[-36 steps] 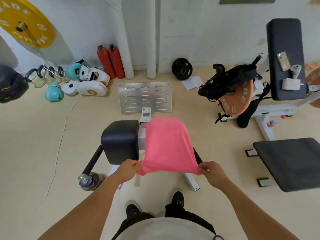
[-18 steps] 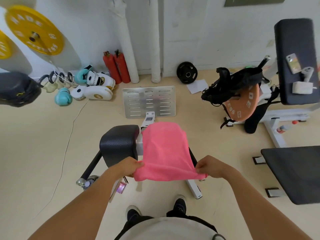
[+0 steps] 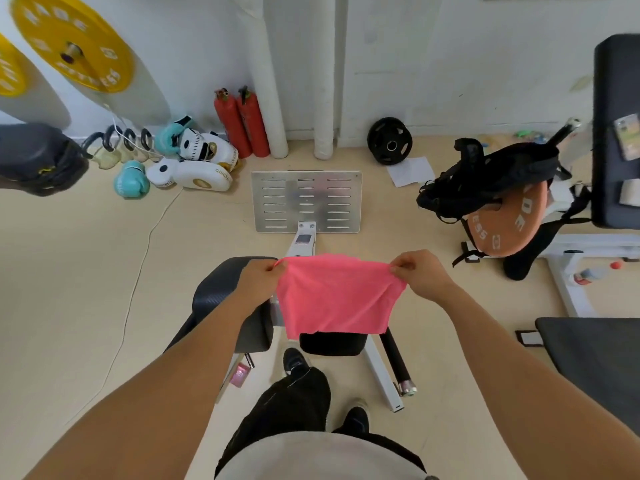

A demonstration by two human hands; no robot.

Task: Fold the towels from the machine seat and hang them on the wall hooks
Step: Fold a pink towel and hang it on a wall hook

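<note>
L hand [image 3: 261,277] & R hand [image 3: 417,273] pinch towel [image 3: 337,299] top corners; light pinch may slip, dropping towel onto seat [image 3: 332,344].

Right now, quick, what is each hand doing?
Left hand: closed, pinching the left top corner of the pink towel.
Right hand: closed, pinching the towel's right top corner.
</note>
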